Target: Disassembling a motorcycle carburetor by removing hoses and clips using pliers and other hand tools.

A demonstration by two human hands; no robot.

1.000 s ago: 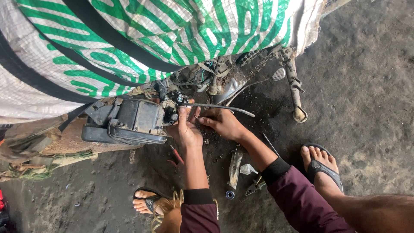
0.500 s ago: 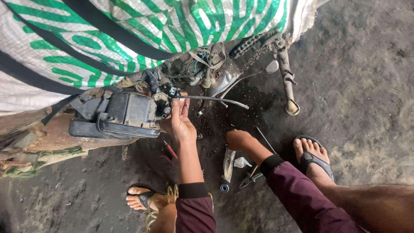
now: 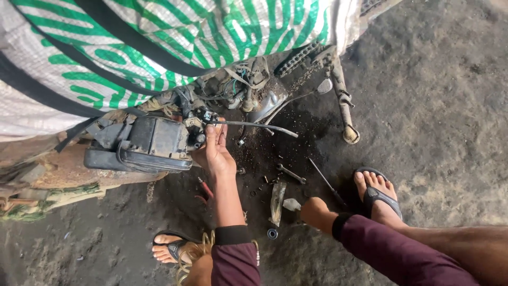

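Hands, we count two. Our left hand reaches up with its fingers pinching the end of one thin grey metal rod, right beside one boxy black plastic engine part. Our right hand hangs low in a closed fist above the dirty floor, near one small steel spanner and one long screwdriver.

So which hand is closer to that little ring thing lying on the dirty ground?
The right hand. It hangs close beside the small ring, to the ring's right. The left hand is farther up, against the black box.
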